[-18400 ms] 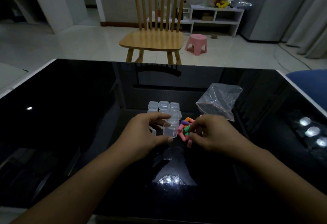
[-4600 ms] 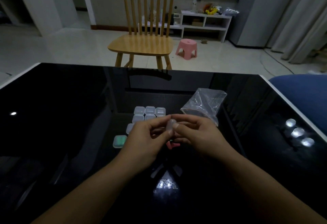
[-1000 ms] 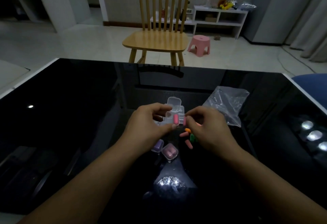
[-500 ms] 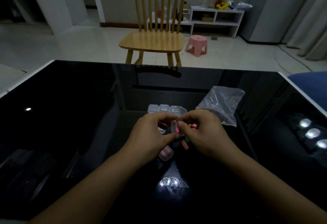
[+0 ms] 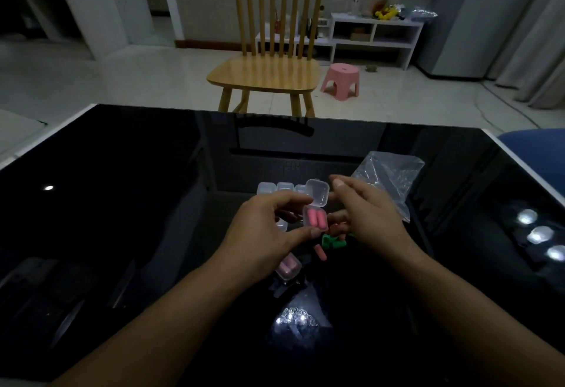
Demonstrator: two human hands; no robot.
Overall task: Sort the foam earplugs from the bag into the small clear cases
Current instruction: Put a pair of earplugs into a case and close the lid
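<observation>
Over the black table (image 5: 122, 203), the clear case (image 5: 315, 215) that was hidden between both hands half a second ago is now showing, lid flipped up, two pink earplugs (image 5: 315, 218) inside. Left hand (image 5: 269, 233) is pinching it; right hand (image 5: 367, 215) is hovering relaxed, holding nothing.

Two bare forearms entering from the bottom edge above a glossy black tabletop, with no sleeves, cuffs or gloves on either. Left hand (image 5: 269, 233) and right hand (image 5: 371, 216) both uncovered, without rings, watch, bracelet or wristband anywhere in view. Short, plain fingernails, unpainted as far as the dim light shows
</observation>
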